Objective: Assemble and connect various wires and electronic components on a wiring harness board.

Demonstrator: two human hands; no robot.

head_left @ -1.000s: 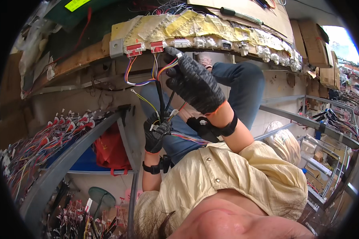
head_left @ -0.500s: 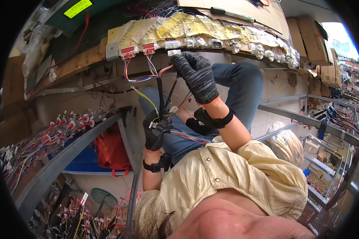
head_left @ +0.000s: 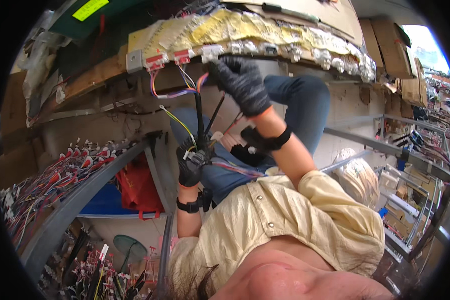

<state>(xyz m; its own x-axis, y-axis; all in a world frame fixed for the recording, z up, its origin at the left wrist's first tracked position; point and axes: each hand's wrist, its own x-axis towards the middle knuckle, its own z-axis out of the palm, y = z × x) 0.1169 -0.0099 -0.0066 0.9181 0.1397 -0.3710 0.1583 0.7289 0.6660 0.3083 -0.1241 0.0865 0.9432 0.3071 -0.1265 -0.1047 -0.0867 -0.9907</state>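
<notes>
Both my hands wear dark grey gloves. My left hand [head_left: 191, 166] is closed around a wire harness [head_left: 200, 112], whose black-sleeved trunk rises toward the board. Loose ends, one with a yellow-green wire [head_left: 179, 120], stick out above its fingers. My right hand [head_left: 241, 85] is closed at the board's front edge on a branch of coloured wires; its fingertips cover most of the connector there, against a white socket [head_left: 212, 51]. Left of it, two other branches run up to red-and-white connectors [head_left: 155, 62] in a row along the yellow-taped board [head_left: 185, 40].
More white sockets [head_left: 322, 57] line the board to the right, with a marker pen [head_left: 290, 12] lying above them. Metal frame rails [head_left: 85, 192] flank me, and bundles of wires [head_left: 60, 175] hang at left. A red bag [head_left: 137, 187] sits below, cardboard boxes [head_left: 392, 45] at far right.
My right hand has moved slightly up and left, bringing the white connector from just below the board's edge up against the white socket. My left hand keeps its hold on the harness.
</notes>
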